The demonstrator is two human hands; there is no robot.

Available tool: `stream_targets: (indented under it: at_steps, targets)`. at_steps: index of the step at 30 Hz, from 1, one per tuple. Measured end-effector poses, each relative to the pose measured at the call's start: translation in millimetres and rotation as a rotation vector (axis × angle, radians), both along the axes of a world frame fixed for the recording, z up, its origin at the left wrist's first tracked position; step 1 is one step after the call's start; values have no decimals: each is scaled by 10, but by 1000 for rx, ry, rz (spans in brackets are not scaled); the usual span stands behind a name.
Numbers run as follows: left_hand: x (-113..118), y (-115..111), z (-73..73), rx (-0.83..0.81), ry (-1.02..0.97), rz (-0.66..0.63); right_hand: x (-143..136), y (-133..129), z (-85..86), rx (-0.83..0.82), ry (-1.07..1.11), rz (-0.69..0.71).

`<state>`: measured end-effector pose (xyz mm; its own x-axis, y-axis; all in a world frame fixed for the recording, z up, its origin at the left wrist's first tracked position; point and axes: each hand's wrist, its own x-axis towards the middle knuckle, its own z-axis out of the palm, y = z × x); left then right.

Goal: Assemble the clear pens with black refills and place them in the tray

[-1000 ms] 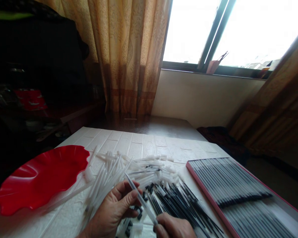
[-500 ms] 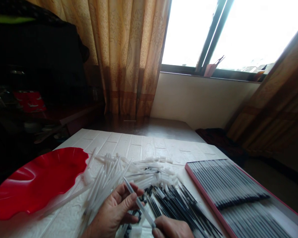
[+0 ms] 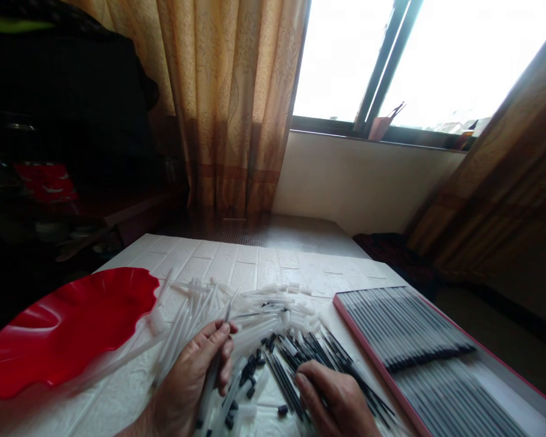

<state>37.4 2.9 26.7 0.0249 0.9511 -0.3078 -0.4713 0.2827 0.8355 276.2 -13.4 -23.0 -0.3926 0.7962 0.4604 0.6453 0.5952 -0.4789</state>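
In my left hand (image 3: 195,364) is a slim pen (image 3: 213,370), its pointed tip up beyond the thumb and its lower end near the bottom edge. The fingers are closed around it. My right hand (image 3: 334,394) is curled, thumb against fingers, over a pile of thin black pen refills (image 3: 284,379); whatever it may pinch is hidden. Small black plugs (image 3: 250,367) lie scattered between my hands. Beyond and left of them spreads a heap of translucent white pen barrels (image 3: 184,321).
A shallow pink-edged box (image 3: 361,340) on the right holds rows of pens with dark ends (image 3: 409,321). To the left sits a red wavy-rimmed plate (image 3: 73,321). The white brick-patterned table top (image 3: 241,258) ends before a dark surface, curtains (image 3: 236,109) and a window.
My right hand has come off the pen and moved right, over the refills. The pen, held in my left hand, has swung more upright. The view has shifted slightly.
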Motion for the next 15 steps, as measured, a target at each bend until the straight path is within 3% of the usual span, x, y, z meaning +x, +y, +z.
stream_targets:
  at_steps: [10,15]
  targets:
    - [-30,55,-52,45,65,-20,175,150,-94,-54,113,-280]
    - [-53,89,-74,105,62,-17,144,117,103,-196,145,-251]
